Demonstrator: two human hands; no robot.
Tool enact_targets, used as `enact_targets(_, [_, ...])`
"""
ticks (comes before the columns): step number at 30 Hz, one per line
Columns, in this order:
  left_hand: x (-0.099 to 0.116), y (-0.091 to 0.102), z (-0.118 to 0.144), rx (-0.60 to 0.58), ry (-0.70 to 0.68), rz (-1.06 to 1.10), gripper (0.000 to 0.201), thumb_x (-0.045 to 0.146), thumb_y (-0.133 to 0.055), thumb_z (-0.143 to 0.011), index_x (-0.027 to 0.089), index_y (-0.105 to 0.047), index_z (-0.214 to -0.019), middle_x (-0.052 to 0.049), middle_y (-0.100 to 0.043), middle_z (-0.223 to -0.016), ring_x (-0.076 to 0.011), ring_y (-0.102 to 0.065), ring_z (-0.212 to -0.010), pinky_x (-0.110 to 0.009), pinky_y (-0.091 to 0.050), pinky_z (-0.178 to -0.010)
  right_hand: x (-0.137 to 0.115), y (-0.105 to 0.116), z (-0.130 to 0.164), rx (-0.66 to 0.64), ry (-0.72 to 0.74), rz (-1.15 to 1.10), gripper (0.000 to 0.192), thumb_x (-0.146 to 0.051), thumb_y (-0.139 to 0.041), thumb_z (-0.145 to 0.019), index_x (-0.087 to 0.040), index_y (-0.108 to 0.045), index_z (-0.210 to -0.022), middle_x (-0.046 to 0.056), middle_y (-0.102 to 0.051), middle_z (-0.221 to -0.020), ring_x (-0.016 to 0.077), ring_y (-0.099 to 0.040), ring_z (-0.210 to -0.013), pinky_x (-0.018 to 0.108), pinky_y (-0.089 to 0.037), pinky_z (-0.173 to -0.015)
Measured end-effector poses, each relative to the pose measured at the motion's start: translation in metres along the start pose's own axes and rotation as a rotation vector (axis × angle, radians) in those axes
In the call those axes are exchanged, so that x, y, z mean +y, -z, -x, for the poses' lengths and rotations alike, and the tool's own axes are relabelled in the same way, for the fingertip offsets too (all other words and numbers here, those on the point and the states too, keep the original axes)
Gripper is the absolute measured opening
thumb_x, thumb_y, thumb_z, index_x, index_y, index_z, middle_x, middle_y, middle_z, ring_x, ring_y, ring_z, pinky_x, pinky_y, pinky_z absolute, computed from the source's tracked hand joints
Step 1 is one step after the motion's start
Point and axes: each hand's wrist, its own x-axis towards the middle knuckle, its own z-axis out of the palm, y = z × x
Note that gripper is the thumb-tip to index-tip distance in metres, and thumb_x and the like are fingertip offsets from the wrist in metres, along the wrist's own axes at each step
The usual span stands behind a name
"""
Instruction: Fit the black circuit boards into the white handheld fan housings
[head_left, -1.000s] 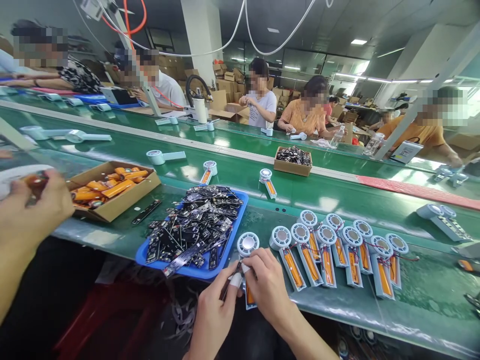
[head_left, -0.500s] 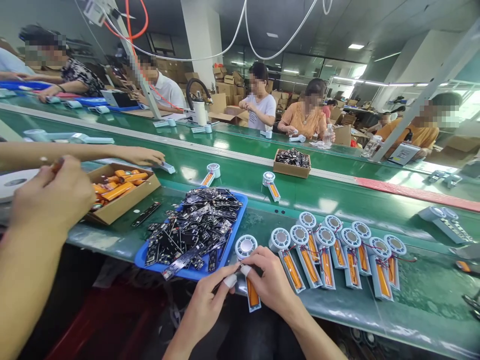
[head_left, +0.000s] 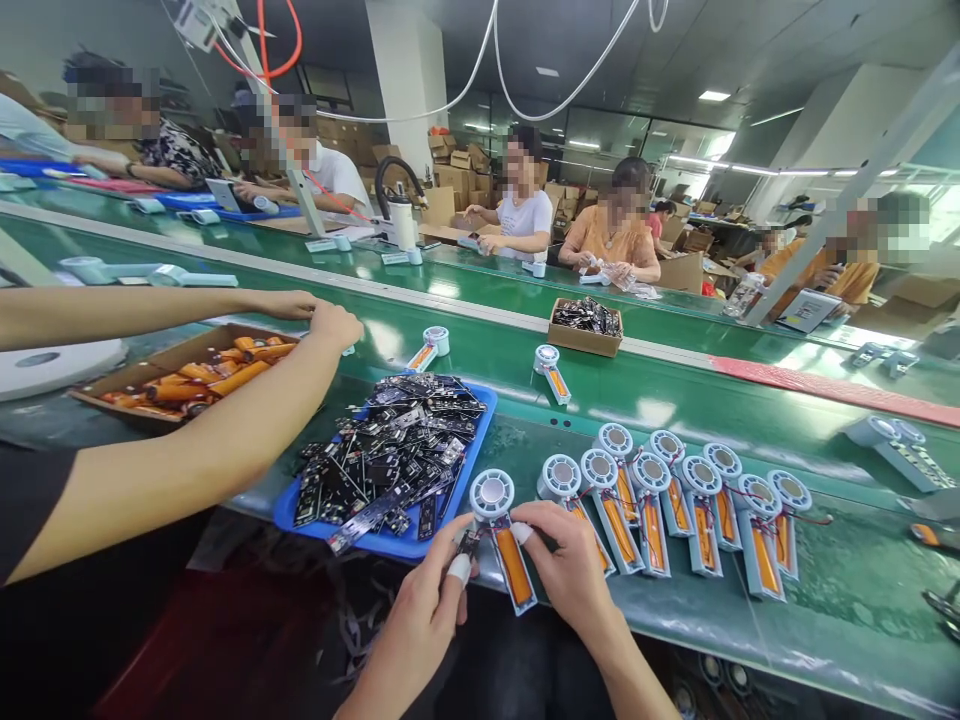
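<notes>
At the table's near edge lies a pale blue handheld fan body (head_left: 501, 537) with a round head and an orange battery in its handle. My left hand (head_left: 427, 612), a white cot on one fingertip, pinches a small black circuit board (head_left: 469, 543) against the body's left side. My right hand (head_left: 571, 568), also wearing a fingertip cot, grips the body's right edge. Just left of my hands sits a blue tray (head_left: 405, 548) heaped with several black circuit boards.
Several finished fan bodies (head_left: 675, 512) lie in a row to the right. A co-worker's two arms (head_left: 187, 450) reach from the left over a cardboard box of orange batteries (head_left: 90, 396). Fan bodies (head_left: 551, 368) ride the green belt; a box of boards (head_left: 585, 338) stands beyond.
The fan body has slid up onto the table between my hands. The co-worker's arms have stretched out over the battery box toward the belt.
</notes>
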Motion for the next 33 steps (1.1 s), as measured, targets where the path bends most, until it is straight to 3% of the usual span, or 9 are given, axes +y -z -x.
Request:
enact_targets(4, [0.004,-0.001,0.0,0.034,-0.196,-0.269,0.048,0.019,-0.034,-0.094,0.023,-0.066,-0.129,-0.009,-0.077,-0.103,-0.0236,-0.076,-0.092,-0.031,-0.061,-0.079,0.005,-0.013,-0.011,0.032,-0.192,-0.197,0.021,-0.029,-0.064,-0.09,-0.02,-0.069,-0.108,0.004,-0.076,-0.08,0.0195,-0.071,-0.069,0.029,-0.057,-0.065])
enact_targets(7, [0.005,0.001,0.003,-0.008,-0.252,-0.544,0.059,0.007,-0.03,-0.09,0.028,-0.068,-0.129,-0.009,-0.075,-0.107,-0.0235,-0.077,-0.085,-0.03,-0.061,-0.07,0.004,-0.018,-0.017,0.058,-0.234,-0.288,0.015,-0.032,-0.066,-0.087,-0.019,-0.07,-0.092,0.003,-0.074,-0.074,0.0183,-0.069,-0.066,0.027,-0.054,-0.061])
enact_targets(10, [0.005,0.003,0.005,-0.012,-0.237,-0.689,0.064,0.002,-0.03,-0.088,0.03,-0.068,-0.131,-0.009,-0.075,-0.107,-0.0232,-0.078,-0.077,-0.03,-0.06,-0.063,-0.001,-0.017,-0.019,0.004,-0.182,-0.292,0.018,-0.034,-0.065,-0.087,-0.02,-0.076,-0.086,0.006,-0.076,-0.085,0.0202,-0.071,-0.08,0.03,-0.056,-0.073])
enact_targets(13, [0.003,0.004,0.004,0.023,-0.258,-0.533,0.056,0.009,-0.033,-0.091,0.03,-0.068,-0.13,-0.007,-0.077,-0.111,-0.0231,-0.078,-0.09,-0.029,-0.062,-0.074,-0.003,-0.014,-0.019,-0.06,-0.206,-0.368,0.023,-0.04,-0.067,-0.086,-0.021,-0.079,-0.09,0.006,-0.077,-0.092,0.0222,-0.072,-0.087,0.033,-0.057,-0.08])
enact_targets(16, [0.002,0.004,0.001,0.084,-0.208,-0.329,0.047,0.02,-0.035,-0.096,0.025,-0.062,-0.134,-0.007,-0.078,-0.117,-0.0234,-0.076,-0.103,-0.032,-0.061,-0.086,-0.002,-0.014,-0.019,-0.087,-0.35,-0.483,0.027,-0.042,-0.075,-0.079,-0.021,-0.078,-0.095,0.004,-0.076,-0.083,0.022,-0.072,-0.079,0.034,-0.058,-0.074])
enact_targets(19, [0.003,0.001,-0.001,0.116,-0.077,-0.228,0.041,0.032,-0.038,-0.098,0.021,-0.057,-0.133,-0.009,-0.081,-0.105,-0.0246,-0.079,-0.09,-0.032,-0.063,-0.075,-0.003,-0.015,-0.018,-0.124,-0.391,-0.482,0.023,-0.04,-0.074,-0.079,-0.019,-0.077,-0.088,0.003,-0.074,-0.075,0.0197,-0.069,-0.069,0.031,-0.056,-0.067])
enact_targets(23, [0.009,-0.002,-0.001,0.147,0.0,-0.145,0.038,0.037,-0.04,-0.093,0.02,-0.062,-0.119,-0.01,-0.082,-0.098,-0.0222,-0.076,-0.064,-0.031,-0.061,-0.06,-0.009,-0.014,-0.017,-0.118,-0.247,-0.281,0.017,-0.03,-0.067,-0.084,-0.019,-0.078,-0.088,0.005,-0.075,-0.085,0.019,-0.067,-0.076,0.029,-0.054,-0.071])
enact_targets(28, [0.018,-0.002,-0.001,0.181,0.041,-0.044,0.036,0.04,-0.045,-0.087,0.02,-0.067,-0.109,-0.011,-0.082,-0.095,-0.0223,-0.074,-0.061,-0.029,-0.057,-0.05,-0.009,-0.011,-0.019,-0.188,-0.215,-0.282,0.02,-0.028,-0.061,-0.088,-0.02,-0.079,-0.088,0.005,-0.075,-0.088,0.0191,-0.067,-0.082,0.029,-0.052,-0.074])
enact_targets(33, [0.018,-0.003,-0.001,0.18,0.072,0.036,0.033,0.042,-0.048,-0.087,0.022,-0.066,-0.105,-0.009,-0.082,-0.088,-0.0222,-0.074,-0.059,-0.03,-0.059,-0.053,-0.007,-0.01,-0.021,-0.234,-0.277,-0.325,0.014,-0.027,-0.065,-0.084,-0.018,-0.076,-0.086,0.001,-0.07,-0.075,0.0151,-0.061,-0.067,0.025,-0.048,-0.064])
